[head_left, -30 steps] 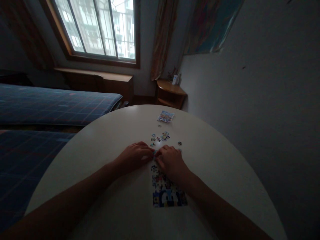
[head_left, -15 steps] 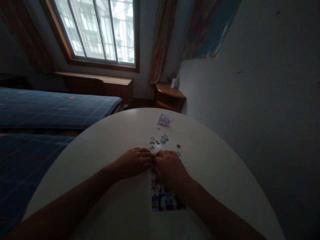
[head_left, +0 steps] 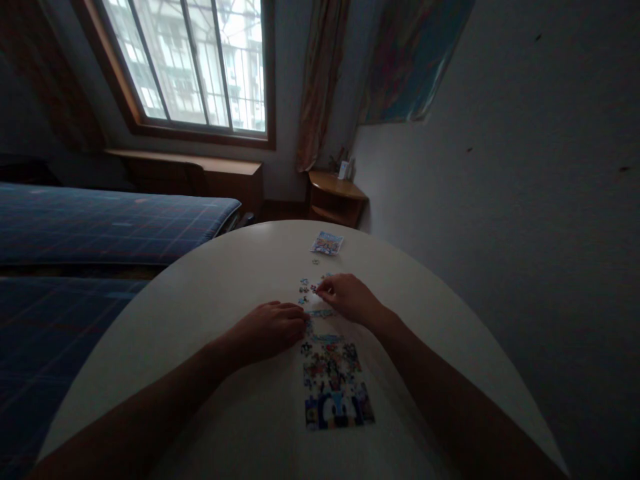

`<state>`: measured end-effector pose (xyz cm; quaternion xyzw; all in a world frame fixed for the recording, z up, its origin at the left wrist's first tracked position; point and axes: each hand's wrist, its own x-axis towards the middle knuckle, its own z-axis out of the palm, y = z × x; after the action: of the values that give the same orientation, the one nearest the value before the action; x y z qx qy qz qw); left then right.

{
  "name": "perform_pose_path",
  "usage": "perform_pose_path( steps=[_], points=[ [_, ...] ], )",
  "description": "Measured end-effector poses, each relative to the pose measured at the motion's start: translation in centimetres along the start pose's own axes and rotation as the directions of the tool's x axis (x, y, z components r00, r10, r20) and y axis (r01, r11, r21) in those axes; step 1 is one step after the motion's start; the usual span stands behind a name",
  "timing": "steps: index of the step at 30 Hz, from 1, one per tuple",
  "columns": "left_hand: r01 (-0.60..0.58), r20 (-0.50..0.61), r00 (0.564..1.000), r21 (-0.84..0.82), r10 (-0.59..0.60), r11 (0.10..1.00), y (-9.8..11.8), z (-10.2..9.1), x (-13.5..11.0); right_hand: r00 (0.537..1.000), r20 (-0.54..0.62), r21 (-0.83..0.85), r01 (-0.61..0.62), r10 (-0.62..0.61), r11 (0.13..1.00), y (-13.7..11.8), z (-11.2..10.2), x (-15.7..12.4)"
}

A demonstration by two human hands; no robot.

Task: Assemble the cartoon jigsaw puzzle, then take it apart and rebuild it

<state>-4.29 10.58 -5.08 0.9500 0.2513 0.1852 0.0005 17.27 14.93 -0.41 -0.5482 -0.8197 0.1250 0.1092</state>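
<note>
The round white table (head_left: 225, 280) fills the lower half of your view, its far edge close to the grey wall on your right. To your left, beyond the rim, lies a bed (head_left: 110, 220) under a blue checked cover. Above it is a barred window (head_left: 195, 67), the brightest thing in the dim room, with a patterned curtain (head_left: 317, 80) hanging at its right side. A small wooden corner shelf (head_left: 335, 193) sits below the curtain.

Both of your forearms reach in from the bottom edge. Your left hand (head_left: 273, 330) lies palm down on the table, its fingers stretched out side by side and closed on nothing. Their tips touch the upper left edge of the joined part of the puzzle (head_left: 334, 383). Your right hand (head_left: 350, 298) is farther out, just past the puzzle's top. Its fingertips are drawn together at the loose pieces (head_left: 304, 287) — whether they have one pinched is too dark and too small to tell.

The puzzle lies between your arms, near the table's middle. It is a colourful upright rectangle, solid at its near end and ragged at the far end, where a short strip runs between your two hands.

The loose pieces lie scattered just beyond that ragged end, by your right fingertips. Farther off, near the far rim, a small picture card (head_left: 327, 243) lies flat — well apart from the puzzle.
</note>
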Motion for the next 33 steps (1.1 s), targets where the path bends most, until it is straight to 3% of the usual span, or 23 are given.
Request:
perform_pose_path(
  steps=[5,9,16,19,23,28,33],
  points=[
    [0.01,-0.005,1.0,0.0,-0.01,1.0,-0.1,0.2,0.1,0.985,-0.055,-0.016,-0.167,0.166,0.986,2.6,-0.1,6.1],
    [0.024,0.021,1.0,-0.022,-0.024,0.999,-0.1,0.0,0.0,0.97,-0.046,-0.016,-0.24,0.24,0.971,3.4,0.7,9.5],
    [0.054,0.046,0.998,-0.046,-0.052,0.997,0.0,0.0,-0.2,0.961,0.129,-0.023,-0.242,0.243,0.97,3.0,1.2,12.2],
    [0.05,0.042,0.998,-0.049,-0.048,0.998,0.0,0.0,-0.2,0.947,0.211,-0.017,-0.244,0.242,0.97,2.8,0.9,12.5],
    [0.037,0.035,0.999,-0.042,-0.036,0.998,0.0,-0.1,-0.1,0.944,0.224,-0.01,-0.247,0.243,0.969,2.6,0.8,12.1],
    [0.034,0.051,0.998,-0.041,-0.032,0.999,0.0,-0.2,-0.2,0.969,0.121,0.049,-0.221,0.213,0.974,2.5,0.8,10.5],
    [0.066,0.07,0.995,-0.017,-0.065,0.998,0.4,-0.4,0.0,0.991,-0.036,0.166,-0.121,0.128,0.979,2.5,0.0,5.7]
  ],
)
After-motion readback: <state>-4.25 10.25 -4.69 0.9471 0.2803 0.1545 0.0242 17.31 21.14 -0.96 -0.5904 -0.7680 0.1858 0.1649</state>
